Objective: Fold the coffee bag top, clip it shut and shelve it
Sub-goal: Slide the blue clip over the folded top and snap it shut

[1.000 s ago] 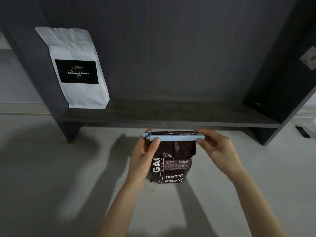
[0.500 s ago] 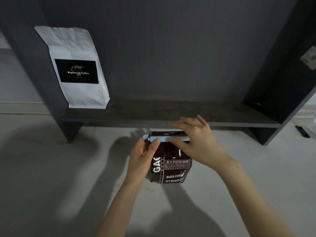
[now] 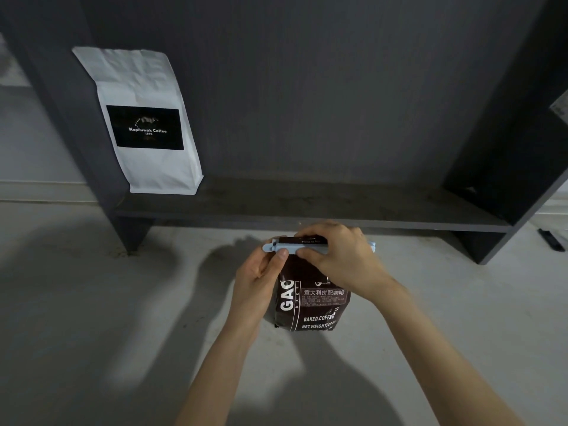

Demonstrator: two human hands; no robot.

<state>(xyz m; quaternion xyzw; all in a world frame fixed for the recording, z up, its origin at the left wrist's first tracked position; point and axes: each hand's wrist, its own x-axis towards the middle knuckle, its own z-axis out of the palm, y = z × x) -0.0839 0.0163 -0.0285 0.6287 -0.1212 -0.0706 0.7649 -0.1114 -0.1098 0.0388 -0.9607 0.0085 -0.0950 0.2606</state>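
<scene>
A dark brown coffee bag [image 3: 313, 302] with white lettering stands upright on the pale floor in front of a low dark shelf [image 3: 307, 207]. A light blue bar clip [image 3: 278, 247] lies across the bag's folded top. My left hand [image 3: 256, 281] holds the bag's left side, with its thumb pressed on the clip's left end. My right hand [image 3: 338, 256] lies over the middle and right of the clip, fingers wrapped around it and the bag's top. Only the clip's right tip shows past that hand.
A white coffee bag [image 3: 144, 118] with a black label stands at the shelf's left end against the left upright. The shelf's right upright [image 3: 504, 167] closes the bay. A small dark object [image 3: 551, 239] lies on the floor at far right.
My right hand has moved from the clip's right end to over its middle and closed down on it. The left hand and the bag have stayed in place.
</scene>
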